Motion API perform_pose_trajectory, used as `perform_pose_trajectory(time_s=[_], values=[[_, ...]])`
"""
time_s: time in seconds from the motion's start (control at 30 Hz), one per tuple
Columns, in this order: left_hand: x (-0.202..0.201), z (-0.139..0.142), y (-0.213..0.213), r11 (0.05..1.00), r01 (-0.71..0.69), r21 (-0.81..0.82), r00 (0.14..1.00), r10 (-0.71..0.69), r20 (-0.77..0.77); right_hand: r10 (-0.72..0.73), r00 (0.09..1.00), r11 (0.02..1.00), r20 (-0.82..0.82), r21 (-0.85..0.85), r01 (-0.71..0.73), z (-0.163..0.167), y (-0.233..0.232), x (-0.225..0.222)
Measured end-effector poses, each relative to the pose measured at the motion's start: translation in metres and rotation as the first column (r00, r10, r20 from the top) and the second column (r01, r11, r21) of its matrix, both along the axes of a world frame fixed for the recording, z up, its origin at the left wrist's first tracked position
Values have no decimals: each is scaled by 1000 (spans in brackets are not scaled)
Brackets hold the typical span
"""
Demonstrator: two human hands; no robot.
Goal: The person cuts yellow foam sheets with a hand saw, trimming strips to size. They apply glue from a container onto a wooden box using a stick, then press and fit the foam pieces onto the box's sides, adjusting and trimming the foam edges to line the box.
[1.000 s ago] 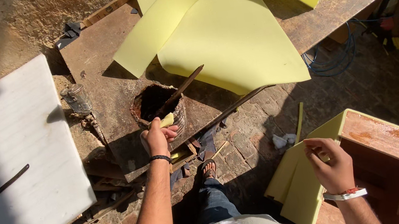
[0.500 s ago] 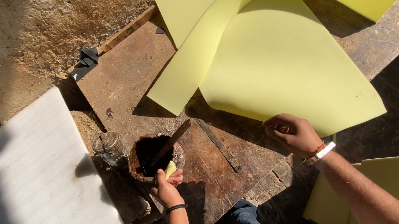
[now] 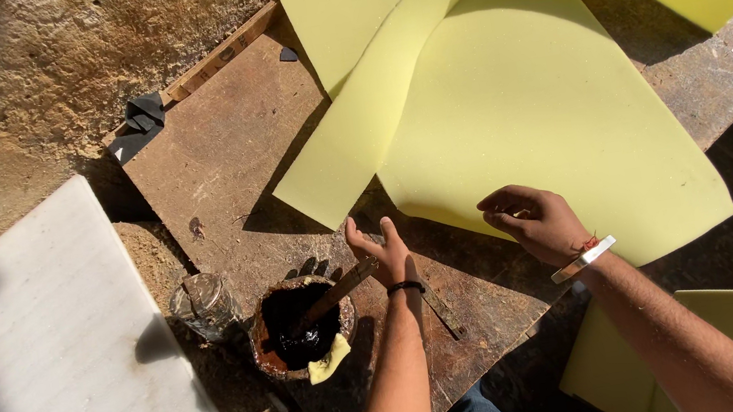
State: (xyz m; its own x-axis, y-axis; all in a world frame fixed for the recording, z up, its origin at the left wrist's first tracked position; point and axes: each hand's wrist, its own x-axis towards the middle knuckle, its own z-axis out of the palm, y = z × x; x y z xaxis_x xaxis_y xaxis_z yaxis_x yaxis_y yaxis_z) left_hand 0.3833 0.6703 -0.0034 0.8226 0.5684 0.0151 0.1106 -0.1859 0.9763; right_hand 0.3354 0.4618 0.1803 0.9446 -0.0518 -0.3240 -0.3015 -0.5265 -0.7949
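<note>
Two hands work over the bench (image 3: 215,161): left hand (image 3: 383,252) half open beside the stick (image 3: 336,295), which leans in the glue pot (image 3: 299,327); right hand (image 3: 535,221), loosely curled, rests on the foam sheet (image 3: 547,121) behind, holding nothing.

Bare forearms — black band (image 3: 406,286), white wristband (image 3: 584,259)

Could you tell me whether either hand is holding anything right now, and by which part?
Nothing is clearly held. The left hand is open above the stick in the pot; the right hand touches the foam sheet's edge.
</note>
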Motion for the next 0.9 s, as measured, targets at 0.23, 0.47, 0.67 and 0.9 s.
perform_pose_trajectory(time_s=[0.23,0.47,0.67,0.9], values=[[100,1,31,953,-302,21,911,295,-287,-147,978,989,-150,-37,143,-11,-48,-36],[97,7,26,846,-455,-277,881,382,-281,-324,909,932,-261,76,354,-53,-106,-78],[13,97,-91,908,242,-342,970,-219,105,-412,881,854,-233,240,462,-51,-113,-80],[-127,208,-183,291,818,-497,508,-771,385,-538,815,156,-215,925,347,0,-135,-85]])
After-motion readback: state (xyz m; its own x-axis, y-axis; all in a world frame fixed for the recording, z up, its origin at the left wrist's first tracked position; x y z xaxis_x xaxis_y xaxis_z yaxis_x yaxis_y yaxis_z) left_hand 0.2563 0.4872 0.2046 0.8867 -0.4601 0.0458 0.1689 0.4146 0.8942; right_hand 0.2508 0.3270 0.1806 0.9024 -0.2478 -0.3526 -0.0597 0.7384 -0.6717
